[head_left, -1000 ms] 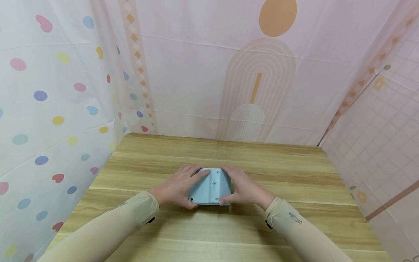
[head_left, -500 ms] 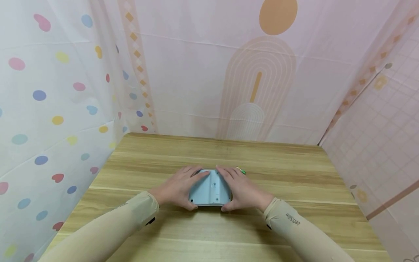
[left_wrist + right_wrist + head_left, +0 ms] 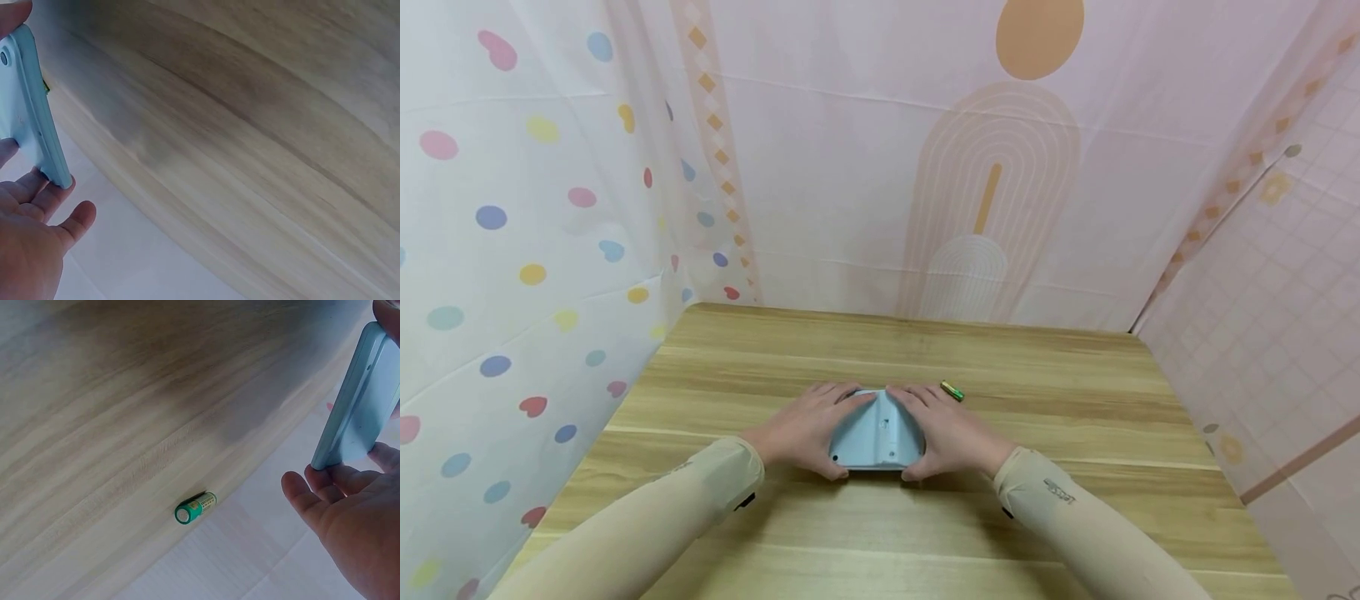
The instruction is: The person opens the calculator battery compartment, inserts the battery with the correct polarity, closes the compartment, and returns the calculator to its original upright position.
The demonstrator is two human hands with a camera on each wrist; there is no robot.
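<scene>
A flat light-blue plastic device (image 3: 867, 437) with small screw holes and a raised ridge is held just above or on the table in the head view; I cannot tell which. My left hand (image 3: 808, 429) grips its left side, thumb on the near edge and fingers at the far edge. On the opposite side my right hand (image 3: 951, 429) holds it the same way. Both wrist views show the thin edge of the device (image 3: 37, 112) between thumb and fingertips. A green battery (image 3: 952, 391) lies on the table just beyond the right hand's fingers.
The wood-grain table (image 3: 880, 533) reaches back to a patterned curtain (image 3: 835, 192). Dotted cloth (image 3: 550, 317) hangs along the left side and a checked cloth (image 3: 1285, 317) along the right.
My right hand has shifted slightly left, its fingers moving further over the device. The battery, out of sight a second ago, now shows fully on the table. The left hand has barely moved.
</scene>
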